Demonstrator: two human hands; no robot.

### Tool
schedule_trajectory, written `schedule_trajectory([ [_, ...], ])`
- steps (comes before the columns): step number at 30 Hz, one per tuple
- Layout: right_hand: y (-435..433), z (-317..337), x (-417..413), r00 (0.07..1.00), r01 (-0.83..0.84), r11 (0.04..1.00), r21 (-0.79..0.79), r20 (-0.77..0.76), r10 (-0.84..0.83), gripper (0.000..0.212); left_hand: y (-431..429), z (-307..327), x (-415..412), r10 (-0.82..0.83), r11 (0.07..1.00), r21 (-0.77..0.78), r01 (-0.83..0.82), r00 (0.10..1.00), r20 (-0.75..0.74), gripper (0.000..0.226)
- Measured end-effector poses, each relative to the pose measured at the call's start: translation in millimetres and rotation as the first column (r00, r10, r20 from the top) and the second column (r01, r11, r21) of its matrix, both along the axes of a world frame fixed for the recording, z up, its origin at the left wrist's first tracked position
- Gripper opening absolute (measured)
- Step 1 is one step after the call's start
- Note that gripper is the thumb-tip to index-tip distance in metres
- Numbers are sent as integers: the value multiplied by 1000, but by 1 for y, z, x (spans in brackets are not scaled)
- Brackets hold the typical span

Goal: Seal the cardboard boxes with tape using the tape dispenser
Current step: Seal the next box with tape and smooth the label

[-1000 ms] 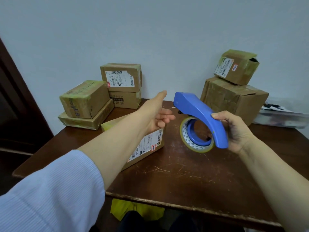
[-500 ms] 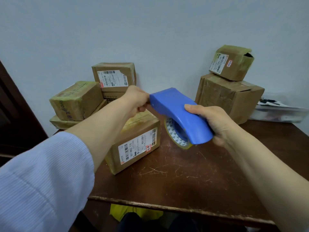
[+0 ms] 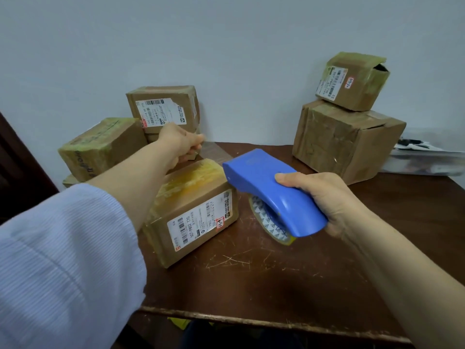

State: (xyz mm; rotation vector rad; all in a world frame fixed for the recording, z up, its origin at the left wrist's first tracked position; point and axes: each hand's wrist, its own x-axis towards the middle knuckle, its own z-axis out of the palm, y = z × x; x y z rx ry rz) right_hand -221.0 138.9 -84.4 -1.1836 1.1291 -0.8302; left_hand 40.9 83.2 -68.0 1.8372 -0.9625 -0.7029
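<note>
A cardboard box [image 3: 193, 217] with a white shipping label and yellowish tape on top lies at the middle of the dark wooden table [image 3: 264, 280]. My right hand [image 3: 327, 197] grips the blue tape dispenser [image 3: 266, 187], whose nose sits at the box's right top edge. The tape roll [image 3: 270, 229] hangs below it, just above the table. My left hand [image 3: 180, 144] is behind the box with curled fingers, pinching the end of a clear tape strip [image 3: 214, 152] that runs back to the dispenser's nose.
Several taped boxes [image 3: 163, 109] are stacked at the back left against the wall. At the back right a small box [image 3: 352, 79] sits on a large box [image 3: 344, 139]. Papers in plastic [image 3: 422, 159] lie at the far right. The table's worn front edge [image 3: 251, 321] is close.
My left hand has pulled away from the dispenser's nose toward the back left, drawing tape out. The dispenser has dropped lower, to the right of the box.
</note>
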Motion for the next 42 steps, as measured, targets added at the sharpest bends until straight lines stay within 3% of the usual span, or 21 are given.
schedule_trajectory([
  [2,-2,0,2,1000,2,1000,8,-9,-2,45,-1,-2,3,10,1000,-9,-10,1000,-13,18],
  [9,-7,3,9,1000,27,1000,2,-16,-27,30,-6,-5,5,15,1000,-27,-16,999,-45,18],
  [21,-14,0,15,999,27,1000,13,-40,-26,28,-18,-18,9,-3,1000,8,2,995,95,20],
  [28,-16,-5,13,999,10,999,43,-39,-8,30,-21,-29,11,-70,989,144,30,957,280,27],
  [31,-17,-6,11,999,0,999,53,-43,2,31,-22,-31,8,-110,976,212,49,952,287,24],
  [39,-18,-12,8,1000,-17,998,66,-25,19,45,-28,-30,8,-157,936,350,34,931,330,58],
  [42,-17,-14,7,1000,-18,998,68,-11,19,47,-30,-33,12,-157,923,382,31,940,303,59],
])
